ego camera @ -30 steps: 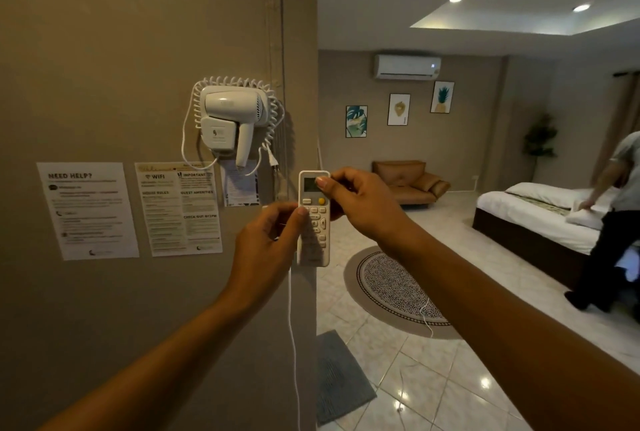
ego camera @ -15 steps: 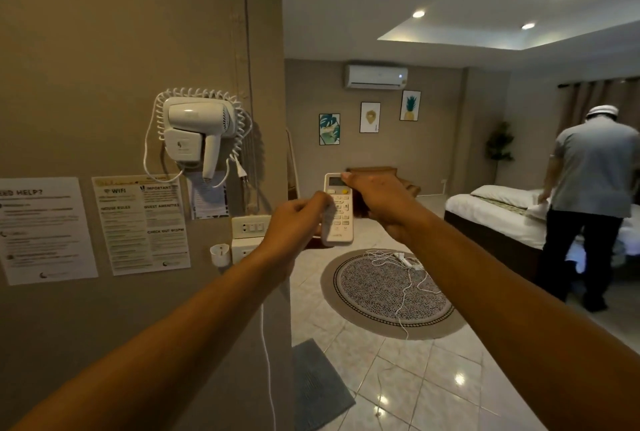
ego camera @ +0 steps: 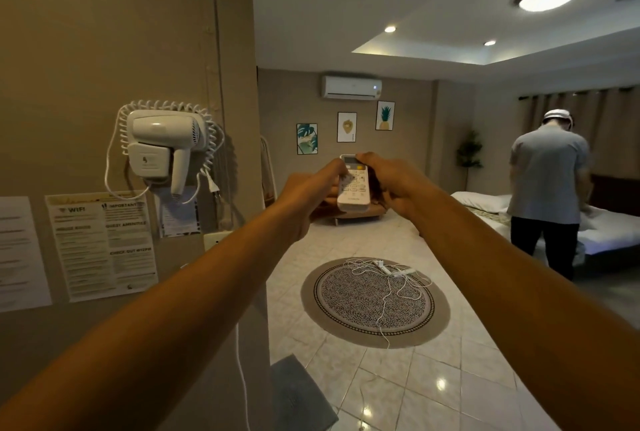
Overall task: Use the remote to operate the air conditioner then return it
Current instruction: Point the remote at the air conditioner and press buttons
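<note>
A white remote [ego camera: 354,189] with a small screen and an orange button is held out in front of me with both hands. My left hand [ego camera: 308,193] grips its left edge, thumb lying over the buttons. My right hand [ego camera: 388,184] holds the right edge, with its thumb on the top near the orange button. The remote's top end points toward the white air conditioner [ego camera: 351,86], mounted high on the far wall, where a small light shows on its right side.
A wall-mounted hair dryer [ego camera: 162,146] and printed notices [ego camera: 100,243] hang on the wall at my left. A round rug [ego camera: 375,302] with tangled white cables lies on the tiled floor. A person [ego camera: 547,188] stands at the bed [ego camera: 491,205] on the right.
The view has turned right, away from the wall and into the room. Both hands moved the remote away from the wall and aimed it at the air conditioner. The person by the bed stood up.
</note>
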